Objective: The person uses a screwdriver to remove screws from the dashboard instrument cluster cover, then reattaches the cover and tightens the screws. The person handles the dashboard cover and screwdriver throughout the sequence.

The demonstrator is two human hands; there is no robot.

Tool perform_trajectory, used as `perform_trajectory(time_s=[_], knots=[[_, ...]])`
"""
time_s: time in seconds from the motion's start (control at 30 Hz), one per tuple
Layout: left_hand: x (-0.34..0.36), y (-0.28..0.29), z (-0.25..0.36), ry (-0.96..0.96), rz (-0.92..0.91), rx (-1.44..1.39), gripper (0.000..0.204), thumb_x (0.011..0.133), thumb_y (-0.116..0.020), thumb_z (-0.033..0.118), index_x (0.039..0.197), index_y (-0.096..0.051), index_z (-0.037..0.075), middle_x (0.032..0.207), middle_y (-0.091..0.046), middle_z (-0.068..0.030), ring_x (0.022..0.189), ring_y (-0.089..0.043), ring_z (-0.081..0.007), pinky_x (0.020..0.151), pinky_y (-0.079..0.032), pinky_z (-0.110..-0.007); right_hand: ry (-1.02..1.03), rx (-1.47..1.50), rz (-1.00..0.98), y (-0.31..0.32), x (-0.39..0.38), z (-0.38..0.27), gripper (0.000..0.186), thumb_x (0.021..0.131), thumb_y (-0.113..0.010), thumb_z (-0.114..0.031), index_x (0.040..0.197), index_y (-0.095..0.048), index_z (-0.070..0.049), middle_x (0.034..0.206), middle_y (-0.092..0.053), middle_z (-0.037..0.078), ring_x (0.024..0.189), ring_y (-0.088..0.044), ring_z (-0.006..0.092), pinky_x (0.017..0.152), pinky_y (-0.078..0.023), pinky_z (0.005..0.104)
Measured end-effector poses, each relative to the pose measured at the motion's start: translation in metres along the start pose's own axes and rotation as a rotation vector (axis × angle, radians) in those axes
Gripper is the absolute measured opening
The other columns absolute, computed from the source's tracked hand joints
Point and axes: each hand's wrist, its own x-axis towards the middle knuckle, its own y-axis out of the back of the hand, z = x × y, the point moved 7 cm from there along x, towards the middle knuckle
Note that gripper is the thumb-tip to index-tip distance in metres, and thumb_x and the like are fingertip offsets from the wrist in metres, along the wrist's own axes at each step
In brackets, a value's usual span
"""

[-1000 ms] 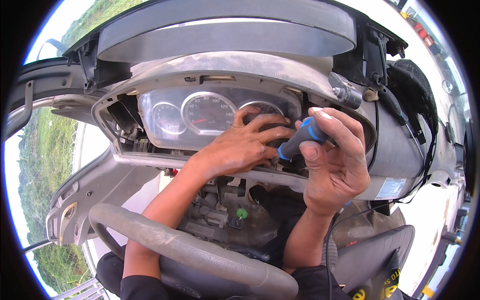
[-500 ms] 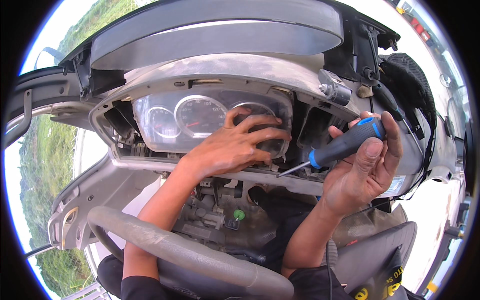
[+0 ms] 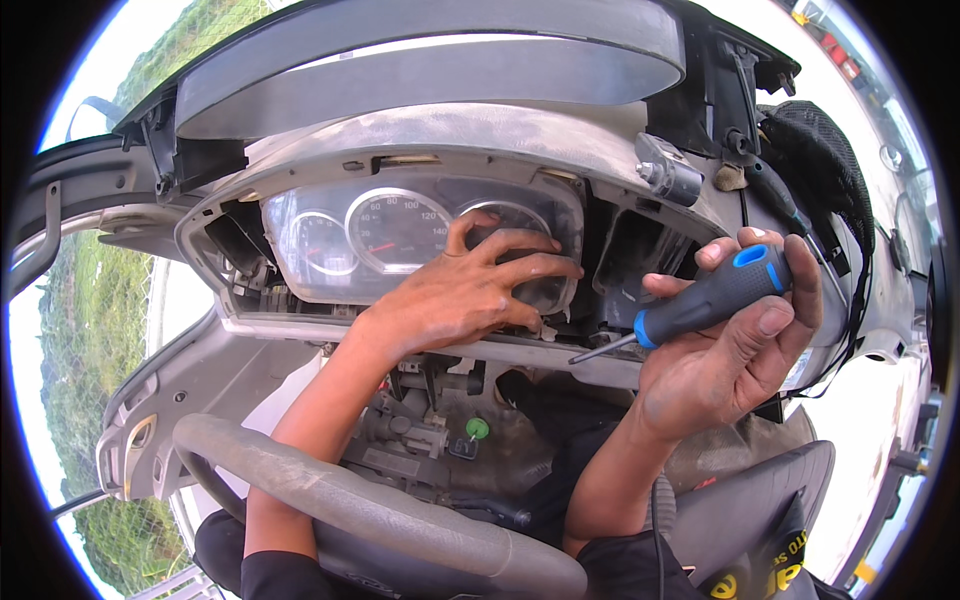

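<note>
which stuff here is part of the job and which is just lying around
In the job:
- instrument cluster, under the left hand
- blue-and-black screwdriver, in the right hand

Apparently just lying about:
- second screwdriver, dark-handled, on the dashboard
- small silver-and-black cylindrical part, on the dashboard
- black mesh item, beside the second screwdriver

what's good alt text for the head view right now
A person's right hand holds a dark screwdriver with blue accents, while the spread left hand partly covers the right side of an instrument cluster in a dusty dashboard, beyond a steering wheel.
</note>
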Motion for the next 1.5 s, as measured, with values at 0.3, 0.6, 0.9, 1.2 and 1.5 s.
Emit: perform_trajectory(time_s=[0.3,0.6,0.9,1.2,1.5], knots=[[-0.001,0.002,0.0,0.021,0.021,-0.016,0.014,0.095,-0.07,0.027,0.101,-0.082,0.029,0.169,-0.048,0.0083,0.158,-0.04,-0.0224,0.13,-0.024,-0.065,0.01,0.052,-0.039,-0.018,-0.012,0.019,0.06,0.101,-0.081,-0.019,0.149,-0.051,0.003,0.135,-0.055,0.017,0.111,-0.069,0.0235,0.084,-0.074,0.0419],[-0.001,0.002,0.0,0.013,0.015,-0.029,0.017,0.093,-0.07,0.023,0.103,-0.083,0.027,0.171,-0.046,0.0083,0.159,-0.04,-0.0222,0.13,-0.024,-0.064,0.017,0.012,-0.027,-0.018,-0.013,0.021,0.061,0.101,-0.082,-0.023,0.148,-0.052,0.003,0.132,-0.056,0.016,0.109,-0.07,0.0224,0.082,-0.074,0.0394],[0.001,0.002,0.0,0.003,0.001,-0.016,0.016,0.093,-0.072,0.025,0.103,-0.084,0.028,0.172,-0.044,0.0088,0.159,-0.039,-0.022,0.131,-0.023,-0.065,-0.05,-0.081,-0.052,-0.013,-0.007,0.018,0.057,0.112,-0.065,-0.042,0.145,-0.052,0.004,0.125,-0.06,0.019,0.087,-0.067,0.0162,0.052,-0.058,0.0228],[0.0,0.002,0.001,-0.016,0.012,0.007,0.017,0.095,-0.071,0.029,0.105,-0.084,0.03,0.171,-0.045,0.0096,0.159,-0.039,-0.0212,0.132,-0.022,-0.064,-0.118,-0.077,-0.219,-0.018,-0.004,0.021,0.049,0.105,-0.078,-0.027,0.138,-0.059,0.004,0.11,-0.061,0.011,0.074,-0.058,0.0076,0.047,-0.044,0.0182],[-0.001,0.0,-0.002,0.042,-0.05,0.005,0.022,0.096,-0.068,0.028,0.109,-0.085,0.031,0.171,-0.047,0.0065,0.158,-0.04,-0.0221,0.131,-0.023,-0.063,-0.585,0.095,-0.362,-0.025,-0.041,0.071,0.015,0.107,-0.07,-0.011,0.104,-0.062,0.0,0.074,-0.063,0.003,0.055,-0.057,0.0046,0.047,-0.044,0.0223]])
